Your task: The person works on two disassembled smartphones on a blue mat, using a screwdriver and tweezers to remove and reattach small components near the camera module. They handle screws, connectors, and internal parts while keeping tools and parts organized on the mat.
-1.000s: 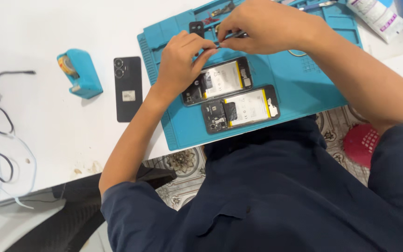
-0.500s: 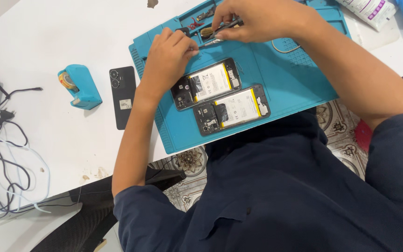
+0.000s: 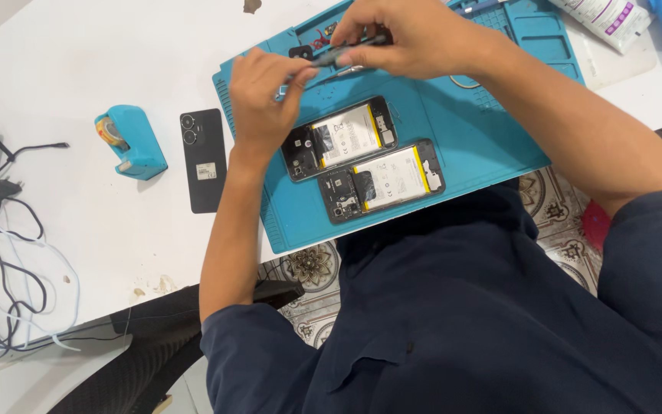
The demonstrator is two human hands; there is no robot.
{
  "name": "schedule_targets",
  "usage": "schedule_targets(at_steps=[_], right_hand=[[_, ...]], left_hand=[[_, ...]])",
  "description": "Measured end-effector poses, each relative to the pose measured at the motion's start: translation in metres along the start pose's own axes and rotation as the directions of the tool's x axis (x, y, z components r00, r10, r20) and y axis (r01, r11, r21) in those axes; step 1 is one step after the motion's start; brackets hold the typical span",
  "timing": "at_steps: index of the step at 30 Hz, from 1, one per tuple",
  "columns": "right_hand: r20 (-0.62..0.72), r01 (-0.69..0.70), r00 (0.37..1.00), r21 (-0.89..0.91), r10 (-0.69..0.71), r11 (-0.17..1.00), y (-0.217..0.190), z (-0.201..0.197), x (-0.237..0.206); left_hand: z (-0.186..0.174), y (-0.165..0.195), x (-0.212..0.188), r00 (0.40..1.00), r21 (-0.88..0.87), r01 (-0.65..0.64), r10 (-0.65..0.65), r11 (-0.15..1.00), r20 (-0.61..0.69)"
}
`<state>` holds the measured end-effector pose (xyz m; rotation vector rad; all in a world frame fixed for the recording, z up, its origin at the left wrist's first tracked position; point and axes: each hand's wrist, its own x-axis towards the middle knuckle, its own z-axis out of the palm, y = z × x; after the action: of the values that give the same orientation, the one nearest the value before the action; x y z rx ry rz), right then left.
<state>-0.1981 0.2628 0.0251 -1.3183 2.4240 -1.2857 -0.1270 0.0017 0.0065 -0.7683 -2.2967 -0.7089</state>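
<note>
Both hands meet over the far edge of the blue mat [image 3: 492,146], at about 12 o'clock from the two opened phones. The right hand [image 3: 415,38] is closed around a dark slim tool [image 3: 350,46] (a driver or tweezers, too blurred to tell which), and the left hand [image 3: 266,96] pinches at its tip, fingers drawn narrow; whether a small part sits between them cannot be told. The risk lies there: a tiny piece held this high could slip, bounce on the mat and roll off the near edge to the patterned floor [image 3: 308,268]. Directly below the hands, at 6 o'clock, lie the upper phone [image 3: 340,138] and the lower phone [image 3: 381,180], backs off and batteries bare, so a dropped tool point could strike a battery or a board. The lower phone lies close to the mat's near edge, beside the person's dark shirt, and a lean forward might nudge it off. At 9 o'clock, on the white table [image 3: 78,61], a black back cover [image 3: 202,159] and a blue tape holder [image 3: 132,142] stand apart; a left elbow swing could push them toward the cables [image 3: 9,253].
</note>
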Motion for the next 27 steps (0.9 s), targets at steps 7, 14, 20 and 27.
schedule_targets(at_steps=[7,14,20,27], right_hand=[[-0.068,0.04,0.997,-0.065,-0.045,0.997,0.003,0.003,0.002],[-0.155,0.096,0.982,-0.076,-0.107,0.992,0.013,0.008,0.002],[-0.191,0.155,0.967,-0.078,-0.168,0.985,0.016,0.01,0.001],[-0.202,0.137,0.967,-0.101,-0.155,0.985,0.019,0.009,0.0]], left_hand=[[-0.011,-0.009,-0.009,0.984,-0.004,0.076,-0.076,0.997,-0.162],[-0.009,-0.014,-0.014,0.981,-0.009,0.141,-0.141,0.99,-0.132],[-0.009,-0.019,-0.016,0.982,-0.03,0.148,-0.15,0.989,-0.112],[-0.011,-0.015,-0.014,0.97,-0.088,0.11,-0.126,0.99,-0.21]])
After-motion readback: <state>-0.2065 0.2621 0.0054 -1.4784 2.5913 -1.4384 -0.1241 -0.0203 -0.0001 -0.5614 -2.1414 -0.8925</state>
